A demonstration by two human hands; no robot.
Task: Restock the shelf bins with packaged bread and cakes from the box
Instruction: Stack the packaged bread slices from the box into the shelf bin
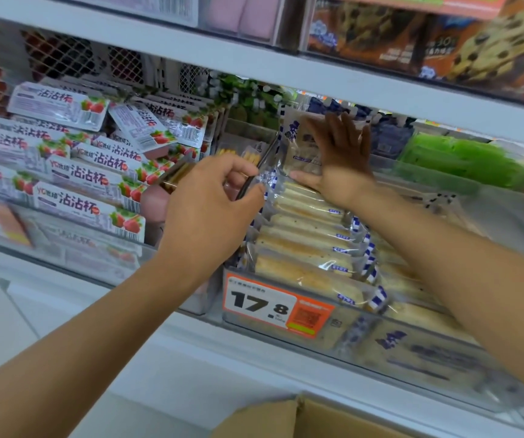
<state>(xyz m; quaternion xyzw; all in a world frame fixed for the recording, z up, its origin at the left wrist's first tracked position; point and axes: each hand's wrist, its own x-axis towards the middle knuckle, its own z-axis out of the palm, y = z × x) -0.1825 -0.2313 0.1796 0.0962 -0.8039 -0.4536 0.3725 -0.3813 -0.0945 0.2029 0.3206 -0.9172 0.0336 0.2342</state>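
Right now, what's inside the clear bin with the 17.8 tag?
Bin holds a row of wrapped bread packets on edge; right hand presses an upright packet at the back, left hand pinches its wrapper. Bin floor and lower layers: covered.

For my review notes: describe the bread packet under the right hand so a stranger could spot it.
Find the clear bin with the orange 17.8 tag. At its back, the right hand lies flat on one bread packet. Unlike the packets in rows below, it stands upright, blue print facing out.
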